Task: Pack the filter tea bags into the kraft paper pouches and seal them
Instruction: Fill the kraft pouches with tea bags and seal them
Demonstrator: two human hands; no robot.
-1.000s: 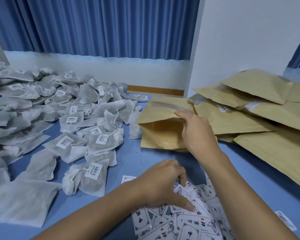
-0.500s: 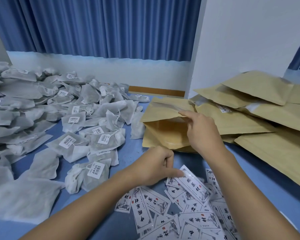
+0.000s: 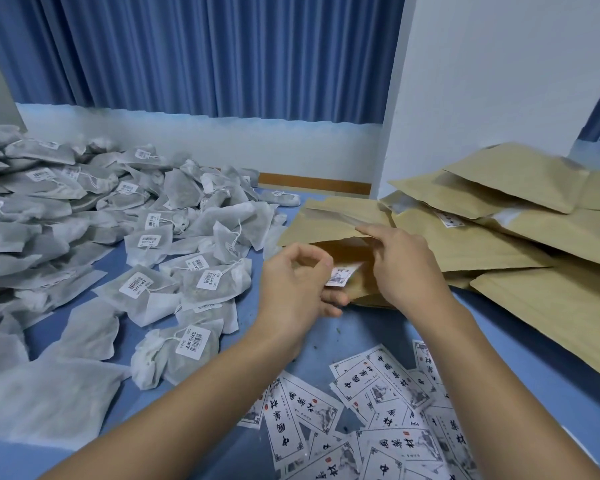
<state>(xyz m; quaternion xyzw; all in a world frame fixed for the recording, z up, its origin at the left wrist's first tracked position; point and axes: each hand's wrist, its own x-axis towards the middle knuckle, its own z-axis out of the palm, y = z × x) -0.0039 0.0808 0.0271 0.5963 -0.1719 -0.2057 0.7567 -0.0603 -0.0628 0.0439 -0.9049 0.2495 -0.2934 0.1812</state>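
Note:
An open kraft paper pouch (image 3: 329, 220) lies on the blue table, mouth facing me. My right hand (image 3: 404, 263) grips its upper flap and holds the mouth open. My left hand (image 3: 297, 289) pinches a small printed label card (image 3: 342, 275) right at the pouch mouth. White filter tea bags (image 3: 146, 289) with barcode tags are heaped across the left half of the table.
A stack of kraft pouches (image 3: 520, 237) fills the right side, against a white wall. Several printed label cards (image 3: 371, 420) are scattered near the front edge between my forearms. Blue curtains hang behind the blue table (image 3: 354, 334).
My left hand picked a label card from the scattered pile and lifted it up to the pouch mouth. My right hand stayed on the pouch flap.

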